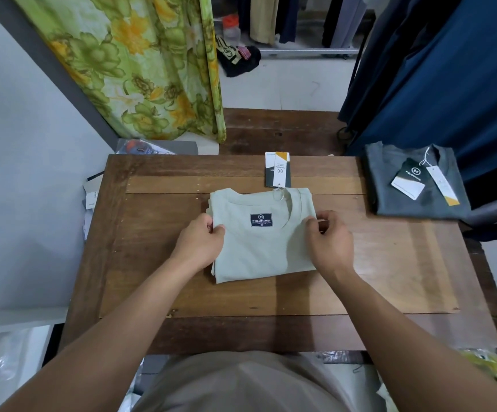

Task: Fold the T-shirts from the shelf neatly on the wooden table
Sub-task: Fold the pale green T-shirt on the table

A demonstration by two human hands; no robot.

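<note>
- Shirt first: the pale green T-shirt (259, 248) lies folded into a compact rectangle near the middle of the worktop (152, 263). Its collar points away from the person and its navy label (261, 220) faces up.
- Hands: the left hand (199, 242) pinches the shirt's left edge, fingers curled and thumb on top. The right hand (330, 239) pinches the right edge near the shoulder. Neither holds anything else.
- Layers: stacked edges show at the shirt's near-left corner. I judge that an uneven pull or lift from the two sides could slide them apart and spoil the fold.
- Tag: the hang tag (278, 171) lies just beyond the shirt's collar on a thin string (280, 194). Moving the shirt could drag it along or trap it under the fabric.
- Neighbour: a folded grey T-shirt (416, 185) sits well to the right of the green one and further away. Carrying the green shirt there carelessly could knock it askew, or the bundle could sag open on the way.
</note>
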